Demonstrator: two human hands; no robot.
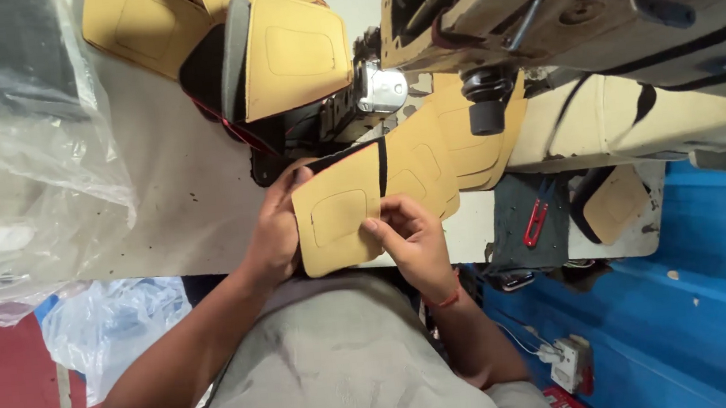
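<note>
I hold a tan padded piece (335,218) with a stitched square outline and a black edge, just above the table's near edge. My left hand (275,232) grips its left side, fingers curled over the top corner. My right hand (411,239) pinches its right lower edge with thumb and fingers. Behind it lie more tan pieces (442,148) chained toward the sewing machine's needle area (380,89). A stack of finished tan and black pieces (264,49) rests at the back left.
A worn cream sewing machine (592,4) spans the upper right over the white table (177,204). Clear plastic bags (12,158) lie to the left. Red snips (535,223) sit on a dark cloth to the right. A blue surface (708,286) and white plug (569,362) lie below.
</note>
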